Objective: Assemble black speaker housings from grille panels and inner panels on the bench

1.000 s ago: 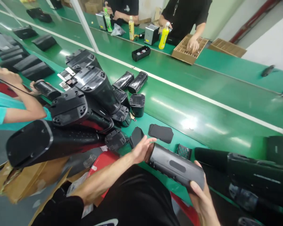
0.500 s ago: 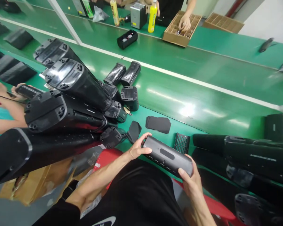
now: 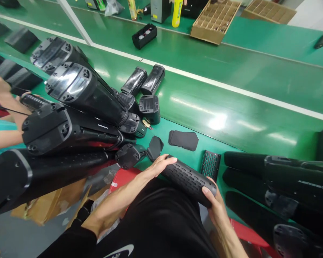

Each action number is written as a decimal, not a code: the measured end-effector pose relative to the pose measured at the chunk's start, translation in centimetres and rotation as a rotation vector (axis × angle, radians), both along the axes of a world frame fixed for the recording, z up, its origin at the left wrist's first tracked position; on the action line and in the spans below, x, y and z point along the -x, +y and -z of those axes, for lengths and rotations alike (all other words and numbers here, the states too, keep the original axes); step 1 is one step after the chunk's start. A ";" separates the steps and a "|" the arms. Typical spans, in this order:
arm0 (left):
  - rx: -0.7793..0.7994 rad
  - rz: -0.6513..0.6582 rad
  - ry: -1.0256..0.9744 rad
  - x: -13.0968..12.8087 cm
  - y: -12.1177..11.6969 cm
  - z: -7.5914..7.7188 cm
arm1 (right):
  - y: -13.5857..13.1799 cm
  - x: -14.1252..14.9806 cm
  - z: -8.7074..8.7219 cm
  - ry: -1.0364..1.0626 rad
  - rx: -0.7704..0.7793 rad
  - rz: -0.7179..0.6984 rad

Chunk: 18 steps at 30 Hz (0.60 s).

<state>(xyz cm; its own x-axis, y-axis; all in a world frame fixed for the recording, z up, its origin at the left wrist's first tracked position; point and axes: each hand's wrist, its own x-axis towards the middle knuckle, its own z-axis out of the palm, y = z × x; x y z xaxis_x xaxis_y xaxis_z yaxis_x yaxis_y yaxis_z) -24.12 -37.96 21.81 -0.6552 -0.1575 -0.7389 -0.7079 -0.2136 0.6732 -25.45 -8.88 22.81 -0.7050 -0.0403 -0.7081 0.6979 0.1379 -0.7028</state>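
Observation:
Between both hands I hold a black speaker housing (image 3: 188,179), its slotted grille side turned up. My left hand (image 3: 161,165) grips its left end, thumb and fingers around the edge. At the other end my right hand (image 3: 214,196) is closed on it, with the thumb lying on top. Just beyond the housing, a loose perforated black panel (image 3: 210,163) rests on the table. A stack of flat dark sheets (image 3: 183,140) and a dark angular piece (image 3: 155,146) lie near my left hand.
Long black speaker bodies (image 3: 70,123) are piled at left, and more dark bodies (image 3: 247,177) lie at right. Smaller housings (image 3: 153,79) stand ahead. Across the green belt (image 3: 204,79) are a divided cardboard box (image 3: 214,21) and a yellow bottle (image 3: 177,13). Another person's arms (image 3: 2,93) work at far left.
The housing has been rolled in my hands: its smooth side with the oval recess faced up before, now the slotted side does. The co-worker's hand has left the divided box.

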 end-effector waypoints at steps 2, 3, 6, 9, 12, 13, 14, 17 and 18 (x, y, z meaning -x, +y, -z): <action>-0.017 0.027 -0.034 0.3 0.1 0.2 | -0.2 -0.3 0.3 -0.046 -0.025 0.016; -0.046 0.034 -0.039 0.4 0.0 0.3 | -0.2 -0.3 0.4 -0.055 -0.050 -0.001; -0.170 -0.058 -0.036 0.8 -0.3 0.7 | -0.2 0.2 0.2 -0.058 -0.096 -0.039; -0.271 -0.335 0.094 1.6 -0.5 0.9 | -1.4 3.4 -0.1 -0.117 0.038 0.062; -0.239 -0.497 0.237 2.9 -0.1 0.8 | -4.5 11.0 0.5 -0.108 0.271 0.183; -0.221 -0.471 0.245 3.4 0.1 0.5 | -5.9 14.4 0.9 -0.045 0.346 0.199; -0.208 -0.419 0.250 3.9 0.3 -0.1 | -7.3 18.1 1.5 0.010 0.383 0.209; -0.201 -0.258 0.372 4.9 0.7 -3.6 | -10.8 28.7 3.6 0.125 0.196 0.237; -0.204 -0.224 0.456 4.8 0.7 -5.4 | -11.5 31.5 4.3 0.150 0.155 0.236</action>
